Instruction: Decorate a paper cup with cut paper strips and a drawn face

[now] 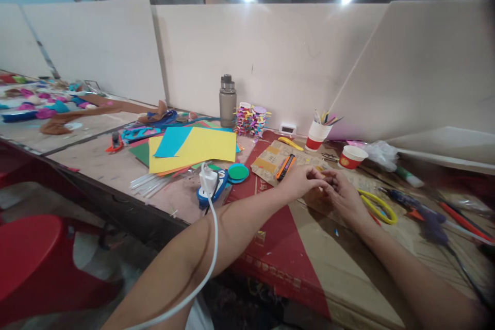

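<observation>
My left hand (300, 182) and my right hand (346, 196) meet above the cardboard-covered table (309, 252). The fingertips of both are pinched together and touch or nearly touch. Whatever lies between them is too small or hidden to make out. Just left of my left hand, an orange and black box cutter (285, 167) rests on a flat piece of brown cardboard (266, 164). A yellow loop (381, 207), perhaps a scissors handle, lies to the right of my right hand. Beyond it is a dark purple glue gun (433, 223).
Coloured paper sheets (204, 147), a power strip (222, 183) with a white cable crossing my left arm, and a green round lid (238, 172) lie left. Behind stand a bottle (228, 103), a cup of pencils (317, 135) and a paper cup (352, 157). A red stool (34, 263) stands lower left.
</observation>
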A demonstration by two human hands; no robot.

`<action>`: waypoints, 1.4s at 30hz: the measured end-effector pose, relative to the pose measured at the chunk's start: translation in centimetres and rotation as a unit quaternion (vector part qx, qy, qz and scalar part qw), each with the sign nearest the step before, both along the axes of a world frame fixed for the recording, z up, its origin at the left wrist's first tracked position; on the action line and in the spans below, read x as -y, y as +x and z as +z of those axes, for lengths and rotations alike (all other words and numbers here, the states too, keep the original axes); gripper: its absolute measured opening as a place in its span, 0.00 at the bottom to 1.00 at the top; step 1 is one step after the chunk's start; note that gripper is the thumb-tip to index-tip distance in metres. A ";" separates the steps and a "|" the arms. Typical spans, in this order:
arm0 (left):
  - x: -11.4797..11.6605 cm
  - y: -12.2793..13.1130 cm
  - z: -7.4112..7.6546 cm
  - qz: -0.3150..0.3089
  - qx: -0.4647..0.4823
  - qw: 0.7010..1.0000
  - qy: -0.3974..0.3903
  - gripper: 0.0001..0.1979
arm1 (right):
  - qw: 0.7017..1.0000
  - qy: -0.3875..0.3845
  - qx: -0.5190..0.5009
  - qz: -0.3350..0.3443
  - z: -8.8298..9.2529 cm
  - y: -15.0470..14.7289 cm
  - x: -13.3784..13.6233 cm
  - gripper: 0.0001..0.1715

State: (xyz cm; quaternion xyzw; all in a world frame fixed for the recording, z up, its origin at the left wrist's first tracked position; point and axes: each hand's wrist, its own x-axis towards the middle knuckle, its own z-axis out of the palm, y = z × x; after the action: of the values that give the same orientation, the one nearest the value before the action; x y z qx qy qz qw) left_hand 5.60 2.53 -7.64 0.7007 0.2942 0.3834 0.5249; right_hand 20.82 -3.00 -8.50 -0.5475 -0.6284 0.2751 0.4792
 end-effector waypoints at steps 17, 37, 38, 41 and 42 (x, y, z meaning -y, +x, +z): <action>1.2 0.2 0.9 -0.047 0.014 0.993 -0.111 0.12 | 0.984 -0.058 -0.162 0.043 0.7 -1.4 0.5 0.30; 1.3 -1.0 1.8 0.037 -0.013 0.999 0.020 0.22 | 0.997 0.024 0.067 -0.007 1.0 -1.7 0.6 0.13; 1.4 -1.0 1.8 0.041 -0.029 0.997 0.053 0.22 | 0.997 0.026 0.075 -0.002 1.0 -1.7 0.6 0.13; 1.7 -1.0 1.8 0.044 -0.068 0.988 0.130 0.20 | 0.995 0.035 0.092 0.006 0.9 -1.7 0.4 0.11; 1.8 -1.0 1.8 0.045 -0.079 0.985 0.147 0.20 | 0.994 0.040 0.097 0.008 0.8 -1.6 0.3 0.10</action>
State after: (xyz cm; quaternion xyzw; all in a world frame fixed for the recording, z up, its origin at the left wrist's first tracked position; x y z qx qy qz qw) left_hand 4.60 0.70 -5.84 0.7843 0.3065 0.3887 0.3739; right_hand 19.24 -3.30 -7.70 -0.5474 -0.6867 0.1992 0.4349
